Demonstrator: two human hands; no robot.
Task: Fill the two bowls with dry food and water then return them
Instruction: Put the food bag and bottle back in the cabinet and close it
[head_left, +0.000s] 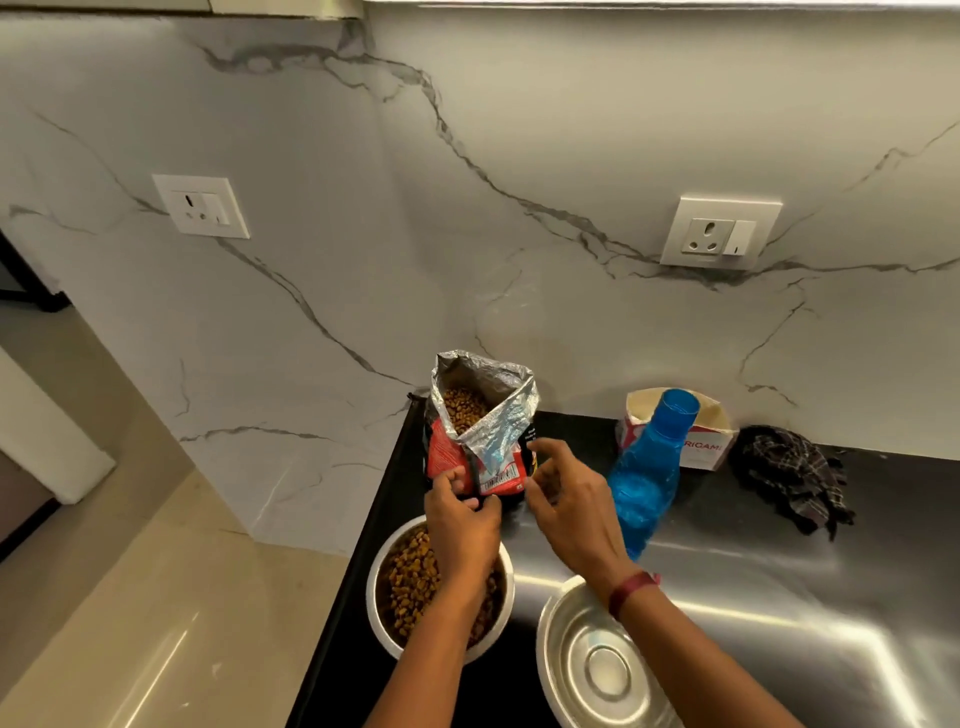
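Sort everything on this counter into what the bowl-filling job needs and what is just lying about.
For the job: bag, full bowl, empty bowl, bottle.
Lying about: box, cloth.
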